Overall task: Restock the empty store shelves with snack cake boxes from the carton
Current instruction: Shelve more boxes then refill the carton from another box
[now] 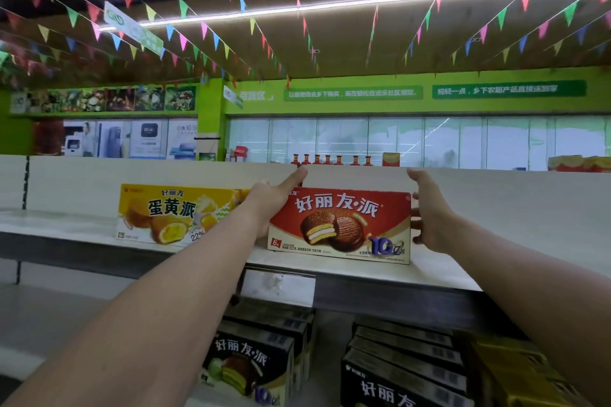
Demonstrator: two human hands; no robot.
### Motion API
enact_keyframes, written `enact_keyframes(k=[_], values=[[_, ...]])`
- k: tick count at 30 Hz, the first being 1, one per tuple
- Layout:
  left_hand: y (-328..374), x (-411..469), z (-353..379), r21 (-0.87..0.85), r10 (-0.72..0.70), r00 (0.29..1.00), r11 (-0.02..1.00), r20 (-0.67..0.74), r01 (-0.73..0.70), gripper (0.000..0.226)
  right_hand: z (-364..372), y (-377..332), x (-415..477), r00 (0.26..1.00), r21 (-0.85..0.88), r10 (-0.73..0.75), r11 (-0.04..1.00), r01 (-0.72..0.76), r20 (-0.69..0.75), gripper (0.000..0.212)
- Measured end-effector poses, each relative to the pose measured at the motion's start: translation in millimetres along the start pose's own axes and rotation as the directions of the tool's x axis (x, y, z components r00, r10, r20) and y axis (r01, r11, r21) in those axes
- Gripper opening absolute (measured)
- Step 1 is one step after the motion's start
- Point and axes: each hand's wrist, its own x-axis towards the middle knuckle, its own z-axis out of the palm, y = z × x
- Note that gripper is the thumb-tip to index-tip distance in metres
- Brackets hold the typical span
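Red box (pixel 340 225): upright on shelf (pixel 439 269), frame centre. Left hand (pixel 268 203): arm outstretched, at its left end, forefinger straight, grip unclear. Right hand (pixel 431 213): spread, fingers pressing its right end.

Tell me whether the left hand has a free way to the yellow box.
Probably yes: the left hand sits at the left end of the red box, right beside the yellow box, with nothing between them. It must leave the red box first.

Arms reach forward; left hand (pixel 269 205) index straight, right hand (pixel 429 213) fingers spread.
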Motion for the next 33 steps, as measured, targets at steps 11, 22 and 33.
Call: enact_keyframes(k=[11,22,33], values=[[56,-113,-67,0.492,0.014,0.992,0.867,0.129,-0.076,0.082,42,-28,-85,0.861,-0.381,-0.493,0.825,0.417,-0.125,0.081],[58,-219,-171,0.413,0.143,0.989,0.899,0.039,-0.146,0.027,157,-33,-215,0.821,-0.342,-0.550,0.750,0.567,0.154,0.048],[-22,-326,-297,0.443,0.019,0.990,0.895,-0.136,0.044,0.021,294,60,-325,0.789,-0.320,-0.435,0.744,0.586,0.433,0.043]])
